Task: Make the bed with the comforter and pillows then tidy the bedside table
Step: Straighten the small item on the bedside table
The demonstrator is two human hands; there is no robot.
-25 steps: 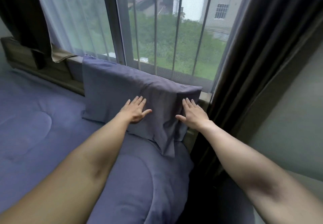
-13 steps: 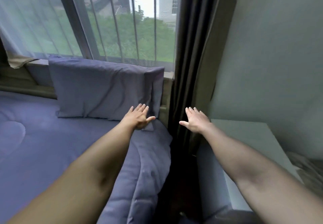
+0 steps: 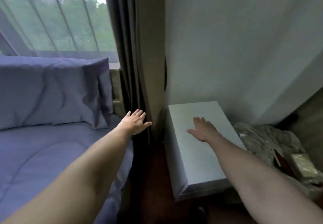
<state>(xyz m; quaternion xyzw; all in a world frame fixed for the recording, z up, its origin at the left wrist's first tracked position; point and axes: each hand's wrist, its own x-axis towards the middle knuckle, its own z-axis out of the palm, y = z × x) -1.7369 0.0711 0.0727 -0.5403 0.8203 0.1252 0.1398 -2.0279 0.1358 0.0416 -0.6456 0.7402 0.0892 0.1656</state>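
No readable text, label, brand, number or sign found anywhere in view.

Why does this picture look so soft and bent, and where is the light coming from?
Head view: daylight enters through the window, leaving the floor gap beside the curtain dark; motion blur softens everything, both hands included; the wide lens bends the window bars and wall edges.
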